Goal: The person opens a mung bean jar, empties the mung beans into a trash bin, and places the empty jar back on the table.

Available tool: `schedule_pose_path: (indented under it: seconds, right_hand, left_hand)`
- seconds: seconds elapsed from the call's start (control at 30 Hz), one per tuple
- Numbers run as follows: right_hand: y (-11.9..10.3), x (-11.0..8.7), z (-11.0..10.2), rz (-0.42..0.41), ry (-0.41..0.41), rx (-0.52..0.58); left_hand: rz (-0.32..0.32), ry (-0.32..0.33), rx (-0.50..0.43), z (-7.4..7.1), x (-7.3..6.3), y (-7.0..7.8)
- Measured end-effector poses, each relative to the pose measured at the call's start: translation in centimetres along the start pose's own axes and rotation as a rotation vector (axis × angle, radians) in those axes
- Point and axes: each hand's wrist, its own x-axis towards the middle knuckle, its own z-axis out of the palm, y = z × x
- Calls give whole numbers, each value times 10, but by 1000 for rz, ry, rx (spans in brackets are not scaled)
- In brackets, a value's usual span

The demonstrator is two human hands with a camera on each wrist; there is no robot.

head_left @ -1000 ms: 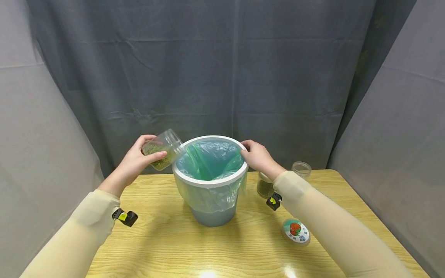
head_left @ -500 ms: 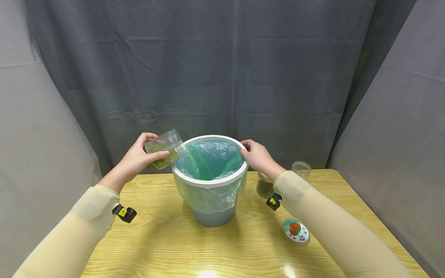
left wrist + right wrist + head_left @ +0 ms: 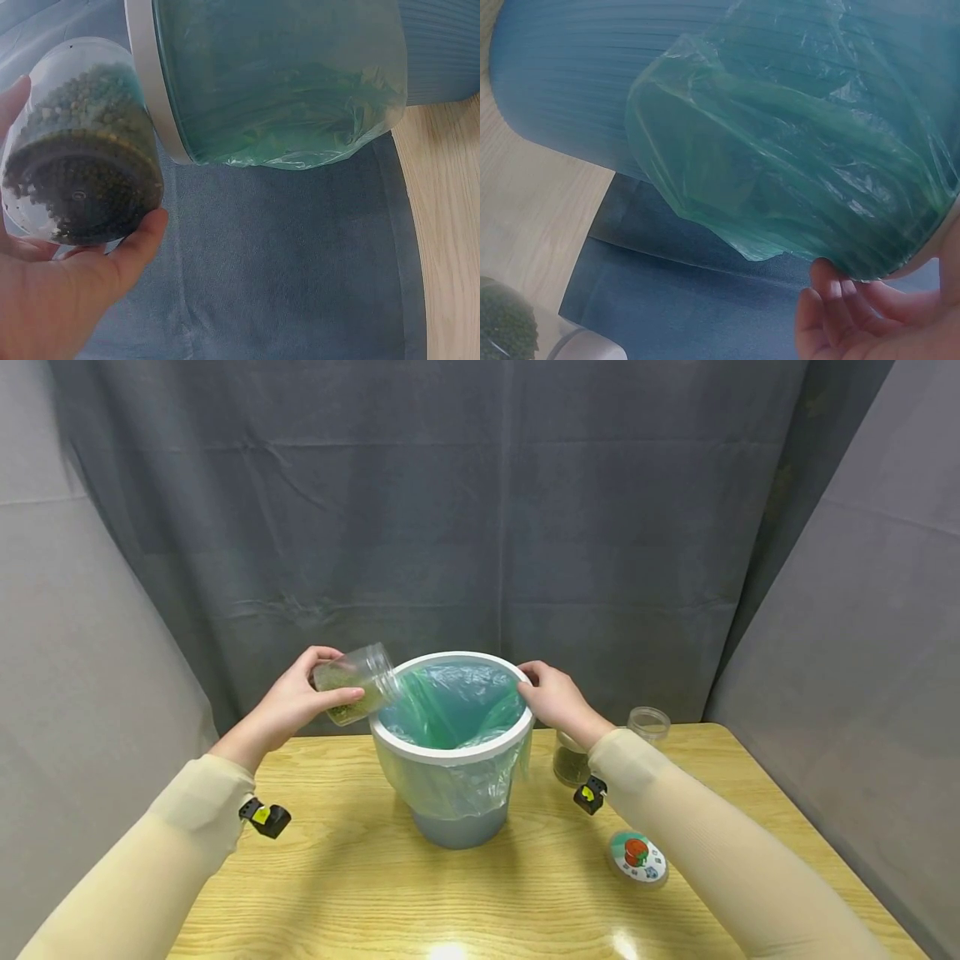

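Observation:
My left hand (image 3: 288, 702) grips a clear jar (image 3: 358, 683) part filled with small green granules. The jar is tilted, its mouth lying over the left side of the bin's white rim (image 3: 450, 756). In the left wrist view, the granules (image 3: 97, 112) lie along the jar's wall and base. Under the mouth stands a blue-grey bin (image 3: 460, 831), lined with a thin green plastic bag (image 3: 450, 789) folded over its outside. My right hand (image 3: 558, 697) holds the rim on the right, thumb inside; in the right wrist view its fingers (image 3: 836, 304) curl under the rim over the bag.
Behind my right forearm stand a jar (image 3: 572, 766) with dark green contents and a clear container (image 3: 649, 723). A round lid (image 3: 638, 857) with a tomato picture lies on the wooden table (image 3: 337, 893). Grey curtains (image 3: 375, 527) enclose the back and sides.
The jar in my left hand has shifted slightly right and tipped a little further towards the bin. My right hand and the bin stay in place.

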Motion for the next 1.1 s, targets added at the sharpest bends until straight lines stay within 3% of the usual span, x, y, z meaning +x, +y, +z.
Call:
schedule_pose_path:
  seconds: [1.1]
  right_hand:
    - [1,2,3,-1,13,5]
  left_hand:
    - [-18,-39,20,-2,5,7]
